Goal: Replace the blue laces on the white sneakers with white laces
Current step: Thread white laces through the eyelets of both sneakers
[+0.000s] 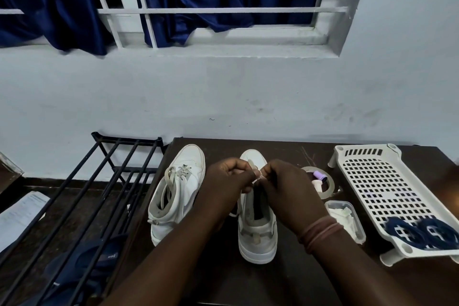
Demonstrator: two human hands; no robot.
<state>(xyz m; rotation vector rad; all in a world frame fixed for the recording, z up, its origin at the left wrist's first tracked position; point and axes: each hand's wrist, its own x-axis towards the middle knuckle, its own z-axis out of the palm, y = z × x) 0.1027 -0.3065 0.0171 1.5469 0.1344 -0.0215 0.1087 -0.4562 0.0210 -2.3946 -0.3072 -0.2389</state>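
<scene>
Head view shows both sets of fingers meeting just above the middle of the frame's lower half: the left hand (pixel 227 176) and the right hand (pixel 285 186) each pinch the white lace (pixel 255 175), with one end standing up between them. They hold it close over the right sneaker (pixel 257 221), probably so that the short free end can be steered into an eyelet or tied; which of the two I cannot tell, as the hands hide the eyelets.

That sneaker stands with its toe toward the wall and its heel toward the person, which leaves the open throat facing up under the hands. Just left of it stands the left sneaker (pixel 177 194), already carrying pale laces, so this half of the job looks finished. Two coiled blue laces (pixel 419 233) lie on the white perforated tray (pixel 387 181) at the lower right, set well aside.

Room is tight on the right: a roll of tape (pixel 330 181) and a small clear box (pixel 347 218) sit just beside the sneaker. Leftward, the tabletop (pixel 280 149) edge falls near the other shoe, next to a black rack (pixel 99 181).
</scene>
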